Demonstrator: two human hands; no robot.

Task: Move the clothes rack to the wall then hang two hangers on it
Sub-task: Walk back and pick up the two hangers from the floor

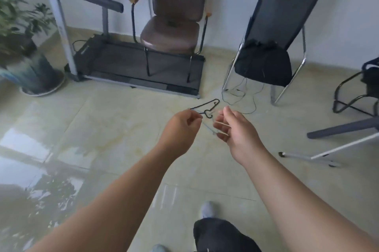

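Observation:
Two thin wire hangers hang in the air above the tiled floor, ahead of me. My left hand (180,126) pinches them near their hooks. The black hanger (205,105) points up and away towards the treadmill. The pale blue hanger (207,126) slants down to the right, and its low end reaches the fingertips of my right hand (235,128). That hand has its fingers spread and curled and does not grip anything. At the right edge lie white tubes and a grey bar on the floor, which look like the foot of the clothes rack (344,145).
A treadmill (139,63) stands by the white wall with a brown armchair (174,26) on its belt. To the right are a black mesh chair (283,26) with trailing cords (240,98) and another dark chair (356,96). A potted plant (26,50) is at left. My leg and shoe (207,210) are below.

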